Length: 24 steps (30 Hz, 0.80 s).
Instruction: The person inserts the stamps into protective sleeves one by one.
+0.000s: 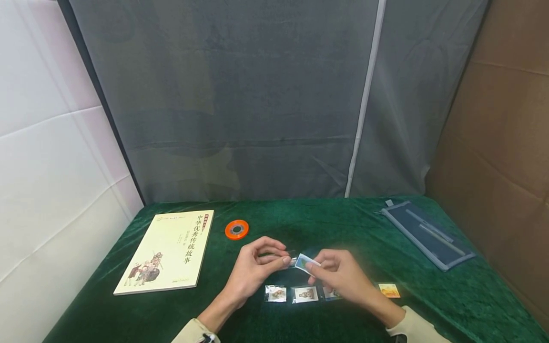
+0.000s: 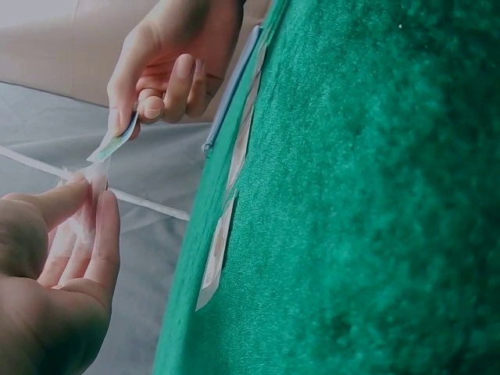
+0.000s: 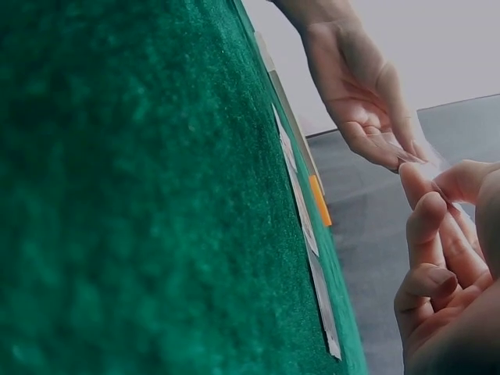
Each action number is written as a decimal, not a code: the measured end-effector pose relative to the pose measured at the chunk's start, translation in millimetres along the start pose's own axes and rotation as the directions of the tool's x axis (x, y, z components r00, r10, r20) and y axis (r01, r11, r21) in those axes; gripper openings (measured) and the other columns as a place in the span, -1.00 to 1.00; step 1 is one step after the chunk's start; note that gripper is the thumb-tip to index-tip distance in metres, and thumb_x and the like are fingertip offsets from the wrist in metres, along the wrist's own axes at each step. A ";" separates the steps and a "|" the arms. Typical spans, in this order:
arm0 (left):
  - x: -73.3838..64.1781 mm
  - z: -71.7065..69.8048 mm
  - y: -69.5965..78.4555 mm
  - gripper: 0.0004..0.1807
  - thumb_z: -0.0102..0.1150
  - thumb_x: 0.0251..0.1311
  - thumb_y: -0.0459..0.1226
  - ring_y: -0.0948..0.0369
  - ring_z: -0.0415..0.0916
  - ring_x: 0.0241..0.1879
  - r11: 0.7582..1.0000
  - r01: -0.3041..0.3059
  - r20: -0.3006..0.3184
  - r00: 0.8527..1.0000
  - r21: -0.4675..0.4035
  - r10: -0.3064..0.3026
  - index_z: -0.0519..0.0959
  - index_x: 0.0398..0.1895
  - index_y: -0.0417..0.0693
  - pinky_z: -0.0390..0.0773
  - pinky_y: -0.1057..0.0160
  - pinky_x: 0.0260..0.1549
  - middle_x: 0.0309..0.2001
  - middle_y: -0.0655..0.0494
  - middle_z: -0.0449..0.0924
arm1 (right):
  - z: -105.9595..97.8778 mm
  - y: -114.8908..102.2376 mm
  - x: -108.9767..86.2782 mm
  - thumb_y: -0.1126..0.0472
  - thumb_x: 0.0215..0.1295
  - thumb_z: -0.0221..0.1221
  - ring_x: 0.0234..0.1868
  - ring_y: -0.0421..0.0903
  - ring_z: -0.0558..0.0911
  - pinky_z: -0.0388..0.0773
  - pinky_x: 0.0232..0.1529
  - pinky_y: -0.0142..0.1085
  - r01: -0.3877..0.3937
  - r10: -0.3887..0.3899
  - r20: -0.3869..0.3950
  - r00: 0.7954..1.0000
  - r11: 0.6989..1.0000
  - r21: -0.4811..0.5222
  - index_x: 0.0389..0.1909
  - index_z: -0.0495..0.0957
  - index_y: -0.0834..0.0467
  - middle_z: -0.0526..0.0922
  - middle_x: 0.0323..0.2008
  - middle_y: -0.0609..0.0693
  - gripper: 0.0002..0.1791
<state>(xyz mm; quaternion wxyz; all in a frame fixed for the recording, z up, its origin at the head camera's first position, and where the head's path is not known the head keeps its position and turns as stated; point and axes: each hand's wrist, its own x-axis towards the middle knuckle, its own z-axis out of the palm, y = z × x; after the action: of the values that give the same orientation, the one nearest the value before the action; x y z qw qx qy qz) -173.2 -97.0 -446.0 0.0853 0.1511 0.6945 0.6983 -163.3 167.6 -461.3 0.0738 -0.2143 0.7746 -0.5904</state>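
Observation:
My left hand (image 1: 253,269) pinches a small clear plastic sleeve (image 2: 94,195) between thumb and fingers, above the green cloth. Facing it, my right hand (image 1: 343,276) holds a small stamp (image 1: 303,262) with a blue and green picture by its edge. In the left wrist view the stamp's lower end meets the sleeve's upper end; whether it is inside the opening I cannot tell. Below the hands lie a sleeved stamp (image 1: 276,294), a second sleeved stamp (image 1: 305,294) and a third (image 1: 331,293), partly hidden by the right hand.
A loose yellow-orange stamp (image 1: 389,290) lies right of the right forearm. On the left is a cream book (image 1: 171,252), with an orange ring-shaped roll (image 1: 229,230) beside it. A blue mesh zip pouch (image 1: 424,233) lies at the back right on the green cloth (image 1: 274,214).

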 end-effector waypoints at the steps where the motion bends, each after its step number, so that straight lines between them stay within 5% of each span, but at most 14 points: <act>1: -0.1 0.1 0.1 -0.62 0.55 0.28 -0.32 0.03 0.86 -0.01 1.000 0.004 -0.004 1.000 0.007 -0.004 0.66 0.10 -0.15 0.79 0.14 0.05 0.09 -0.31 0.75 | -0.1 -0.3 0.0 0.08 0.56 0.31 -0.67 -0.26 0.53 0.47 -0.68 -0.35 -0.003 0.003 0.002 1.000 1.000 0.003 -0.30 0.67 0.14 0.84 -0.41 0.07 -0.76; 24: -0.1 2.6 -0.3 -0.61 0.58 0.25 -0.29 0.08 0.86 -0.01 0.999 0.021 -0.015 1.000 0.034 -0.020 0.66 0.10 -0.09 0.78 0.22 0.06 0.03 -0.14 0.80 | 0.8 0.1 0.0 0.10 0.56 0.32 -0.67 -0.26 0.54 0.47 -0.69 -0.35 0.019 -0.019 -0.002 1.000 1.000 0.012 -0.30 0.65 0.15 0.83 -0.43 0.08 -0.77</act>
<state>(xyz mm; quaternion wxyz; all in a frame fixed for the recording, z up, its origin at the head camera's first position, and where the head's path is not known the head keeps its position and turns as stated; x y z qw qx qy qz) -172.3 -94.6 -446.3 0.0847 0.1402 0.7085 0.6864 -163.0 167.0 -461.6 0.0687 -0.2204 0.7691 -0.5960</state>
